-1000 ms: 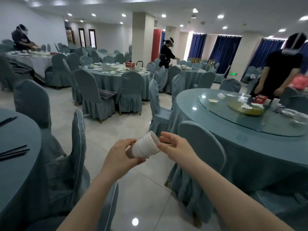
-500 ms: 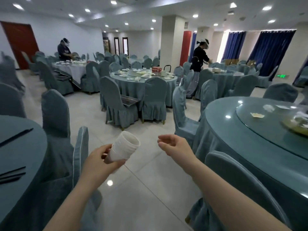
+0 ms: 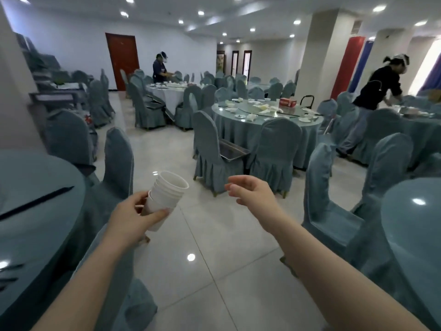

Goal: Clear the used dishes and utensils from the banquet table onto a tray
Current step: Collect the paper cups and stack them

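Note:
My left hand (image 3: 133, 217) grips a stack of white disposable cups (image 3: 164, 197), tilted with the open mouth up and to the right, over the tiled aisle. To the right of the cups my right hand (image 3: 250, 192) hovers apart from them, fingers loosely curled and holding nothing. Straight ahead stands a round banquet table (image 3: 238, 130) with used bowls and plates and a red tissue box (image 3: 287, 102). A metal tray (image 3: 230, 151) rests on a chair seat at its near side.
Two blue-clothed round tables flank me: one at the left (image 3: 35, 206) bearing black chopsticks, one at the right (image 3: 415, 223). Covered chairs (image 3: 117, 161) line the tiled aisle. Two people work at far tables, one at the back (image 3: 160, 69), one at the right (image 3: 377, 91). A cart (image 3: 59, 91) stands at far left.
My view has swung left, away from the right table. My right hand has let go of the cup stack and drawn off to the right; my left hand alone holds it now.

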